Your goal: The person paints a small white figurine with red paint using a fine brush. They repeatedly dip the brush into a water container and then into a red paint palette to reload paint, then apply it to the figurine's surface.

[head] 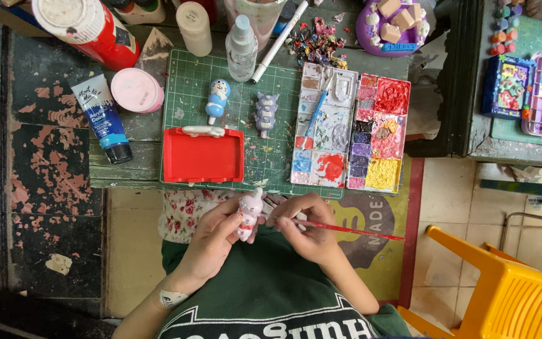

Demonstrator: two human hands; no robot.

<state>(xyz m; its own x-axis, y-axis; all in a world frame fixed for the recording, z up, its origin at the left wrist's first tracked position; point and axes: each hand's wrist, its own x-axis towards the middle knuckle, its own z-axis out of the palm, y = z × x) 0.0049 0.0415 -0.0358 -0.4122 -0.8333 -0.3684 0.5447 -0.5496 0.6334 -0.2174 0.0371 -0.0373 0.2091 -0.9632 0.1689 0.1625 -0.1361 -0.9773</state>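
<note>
My left hand (211, 242) grips a pink figurine (249, 215) just below the green cutting mat (271, 157); my right hand (305, 229) pinches a red paintbrush (346, 230) beside the figurine.

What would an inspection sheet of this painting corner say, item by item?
Surface: worn dark table with a green cutting mat on it.
Job's things: pink-and-white figurine; red-handled brush.
Clutter: red tray, blue figurine, grey figurine, two paint palettes, blue tube, pink lid, spray bottle, paint scraps.
Grippers: left hand holds the figurine; right hand holds the brush at it.
Cables: nothing seen.
Surroundings: tiled floor, yellow chair, second table with craft boxes.
</note>
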